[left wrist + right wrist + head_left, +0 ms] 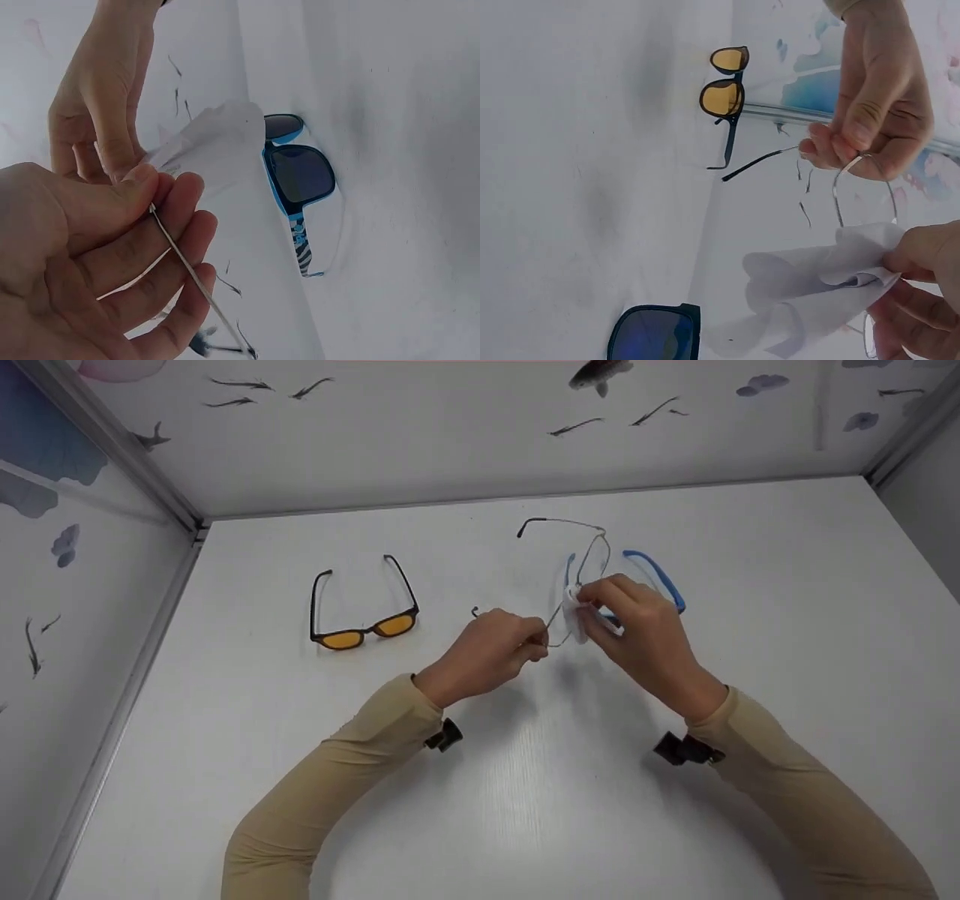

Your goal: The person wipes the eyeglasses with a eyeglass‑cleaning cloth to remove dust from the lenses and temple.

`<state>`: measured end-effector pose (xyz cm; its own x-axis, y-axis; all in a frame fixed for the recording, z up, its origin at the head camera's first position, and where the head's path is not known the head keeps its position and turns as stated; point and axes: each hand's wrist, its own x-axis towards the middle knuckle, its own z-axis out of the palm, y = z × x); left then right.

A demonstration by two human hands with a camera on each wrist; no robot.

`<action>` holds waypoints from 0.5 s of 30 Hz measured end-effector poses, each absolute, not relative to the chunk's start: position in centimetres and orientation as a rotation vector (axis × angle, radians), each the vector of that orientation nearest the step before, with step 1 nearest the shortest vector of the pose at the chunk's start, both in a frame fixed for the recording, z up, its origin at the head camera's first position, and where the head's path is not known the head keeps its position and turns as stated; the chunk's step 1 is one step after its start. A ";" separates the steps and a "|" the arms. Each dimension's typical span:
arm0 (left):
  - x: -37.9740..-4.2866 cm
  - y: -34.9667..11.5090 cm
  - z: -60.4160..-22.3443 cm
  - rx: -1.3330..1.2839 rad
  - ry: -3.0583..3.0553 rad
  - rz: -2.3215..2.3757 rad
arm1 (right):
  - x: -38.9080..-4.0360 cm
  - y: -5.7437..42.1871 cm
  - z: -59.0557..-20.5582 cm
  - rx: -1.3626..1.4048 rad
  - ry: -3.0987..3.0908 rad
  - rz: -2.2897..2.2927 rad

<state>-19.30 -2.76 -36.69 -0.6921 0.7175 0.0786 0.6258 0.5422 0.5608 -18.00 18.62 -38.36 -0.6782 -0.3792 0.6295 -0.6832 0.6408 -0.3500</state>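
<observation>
Wire glasses point(595, 556) — between left fingers point(187, 196)

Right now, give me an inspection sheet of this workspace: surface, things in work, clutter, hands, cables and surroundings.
Surface: white table, light, with soft shadows.
Things in work: wire-framed glasses, held up with temples unfolded; white cloth, folded against the frame.
Clutter: orange-lensed glasses at the left; blue-and-black sunglasses, partly hidden behind the right hand in the head view.
Hands: left hand pinches the wire-framed glasses; right hand pinches the white cloth.
Cables: nothing seen.
Surroundings: patterned white panels behind and at both sides.
</observation>
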 end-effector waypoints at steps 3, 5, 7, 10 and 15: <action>-19.1 -2.9 -36.9 1.163 2.637 0.935 | -17.6 17.7 -38.9 0.886 -2.280 0.766; -18.9 -3.0 -37.0 1.186 2.653 0.991 | -17.3 17.2 -39.3 0.958 -2.245 0.753; -18.7 -3.1 -37.1 1.211 2.663 1.024 | -16.9 16.9 -39.8 1.030 -2.209 0.726; -18.4 -3.1 -37.1 1.205 2.672 1.028 | -16.6 17.1 -40.3 1.079 -2.179 0.641; -18.2 -3.4 -36.9 1.150 2.664 1.046 | -17.2 17.9 -40.1 0.932 -2.173 0.558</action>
